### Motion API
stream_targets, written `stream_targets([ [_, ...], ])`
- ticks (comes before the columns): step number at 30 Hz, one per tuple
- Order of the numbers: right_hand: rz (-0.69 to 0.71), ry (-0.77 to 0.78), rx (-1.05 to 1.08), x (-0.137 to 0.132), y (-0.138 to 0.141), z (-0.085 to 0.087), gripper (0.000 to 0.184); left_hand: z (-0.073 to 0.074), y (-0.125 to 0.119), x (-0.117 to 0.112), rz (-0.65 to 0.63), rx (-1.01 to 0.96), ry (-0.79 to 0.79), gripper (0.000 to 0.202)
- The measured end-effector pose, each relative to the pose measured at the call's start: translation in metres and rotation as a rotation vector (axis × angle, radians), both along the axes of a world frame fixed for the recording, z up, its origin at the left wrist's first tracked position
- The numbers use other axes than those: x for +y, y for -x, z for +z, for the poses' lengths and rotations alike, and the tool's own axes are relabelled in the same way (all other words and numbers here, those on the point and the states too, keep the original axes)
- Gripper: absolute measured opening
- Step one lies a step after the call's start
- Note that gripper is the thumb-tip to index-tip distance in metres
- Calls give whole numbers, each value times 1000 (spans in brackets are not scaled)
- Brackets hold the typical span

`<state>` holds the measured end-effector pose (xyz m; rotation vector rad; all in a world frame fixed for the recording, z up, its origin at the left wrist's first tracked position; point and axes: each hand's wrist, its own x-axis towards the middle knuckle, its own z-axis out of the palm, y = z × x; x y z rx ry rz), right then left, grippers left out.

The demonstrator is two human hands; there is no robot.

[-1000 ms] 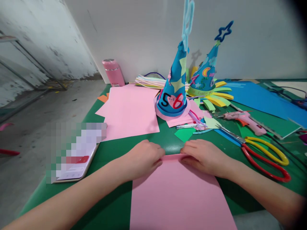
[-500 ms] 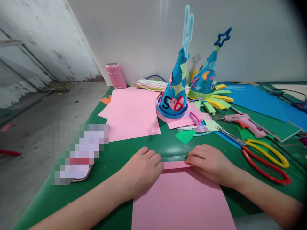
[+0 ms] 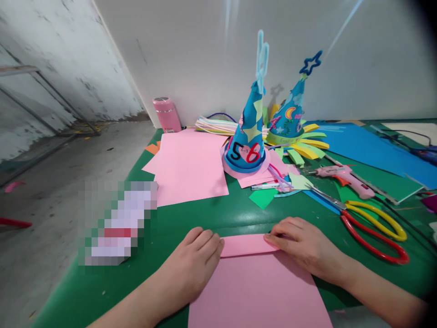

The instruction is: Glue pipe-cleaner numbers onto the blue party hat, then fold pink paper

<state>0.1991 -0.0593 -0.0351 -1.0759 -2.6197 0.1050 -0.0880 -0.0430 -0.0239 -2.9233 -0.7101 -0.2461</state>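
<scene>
A pink paper sheet (image 3: 256, 287) lies on the green table in front of me, its far edge folded over toward me as a flat strip (image 3: 247, 246). My left hand (image 3: 201, 255) is closed on the left end of that fold, fingers curled and pressed together. At the right end, my right hand (image 3: 297, 241) pinches the folded paper between thumb and fingers. The near end of the sheet runs out of the bottom of the view.
Beyond my hands stand two decorated blue cone hats (image 3: 249, 132), with more pink paper (image 3: 191, 168) to their left. Scissors (image 3: 362, 218) and a pink glue gun (image 3: 344, 175) lie at right. A blurred-out phone (image 3: 126, 228) rests at left, a pink bottle (image 3: 167, 116) behind.
The folded strip has become wider, its lower edge now nearer to me. My left hand has shifted slightly left and toward me, and the view has tilted a little.
</scene>
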Motion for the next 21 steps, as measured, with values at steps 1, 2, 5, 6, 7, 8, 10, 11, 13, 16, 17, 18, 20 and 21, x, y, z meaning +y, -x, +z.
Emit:
stream_targets([
  [1, 2, 10, -2, -1, 0, 1, 27, -1, 1, -1, 9, -18, 11, 30],
  [2, 0, 19, -3, -2, 1, 1, 27, -3, 1, -2, 21, -43, 16, 29],
  [5, -27, 31, 13, -3, 2, 3, 27, -9, 2, -3, 106, -148, 29, 26],
  [6, -31, 28, 23, -3, 2, 3, 27, -10, 2, -4, 142, -182, 48, 26],
  [7, -30, 28, 32, -2, 2, 3, 28, -11, 2, -4, 175, -210, 71, 27],
  [8, -28, 29, 39, -2, 1, 2, 28, -11, 2, -4, 201, -231, 92, 27],
  [10, -22, 29, 54, 0, 0, 1, 29, -9, 2, -4, 230, -231, 109, 26],
  [11, -24, 27, 63, 1, -1, 0, 29, -8, 1, -4, 236, -210, 96, 25],
  [13, -49, 13, 72, 4, -1, 1, 26, -4, 1, -3, 236, -139, 52, 23],
  [16, -104, 0, 66, 7, 2, 4, 20, 2, -4, -1, 240, -9, 21, 22],
  [17, -115, 2, 64, 7, 4, 5, 19, 5, -6, 0, 248, 34, 27, 22],
  [18, -122, 6, 65, 8, 5, 5, 19, 7, -10, 1, 263, 78, 38, 21],
  [20, -122, 14, 74, 8, 7, 5, 20, 12, -20, 2, 294, 154, 61, 18],
  [21, -120, 17, 80, 8, 7, 4, 21, 15, -25, 2, 303, 181, 72, 17],
])
